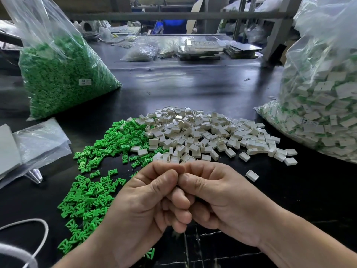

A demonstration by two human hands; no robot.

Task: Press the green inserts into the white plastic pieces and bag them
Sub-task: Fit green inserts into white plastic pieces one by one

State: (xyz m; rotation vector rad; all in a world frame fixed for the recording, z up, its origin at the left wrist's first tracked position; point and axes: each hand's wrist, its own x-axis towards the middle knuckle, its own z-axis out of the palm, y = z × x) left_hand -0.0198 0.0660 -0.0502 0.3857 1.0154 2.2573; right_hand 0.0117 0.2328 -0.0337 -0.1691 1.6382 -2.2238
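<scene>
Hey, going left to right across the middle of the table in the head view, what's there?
Stack of flat clear plastic bags → loose heap of green plastic inserts → heap of white rectangular plastic pieces → big clear bag of white pieces fitted with green inserts.

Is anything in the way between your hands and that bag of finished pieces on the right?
Nothing visible blocks the way. From the left hand and right hand to the bag there is only black table and a few low white pieces.
</scene>
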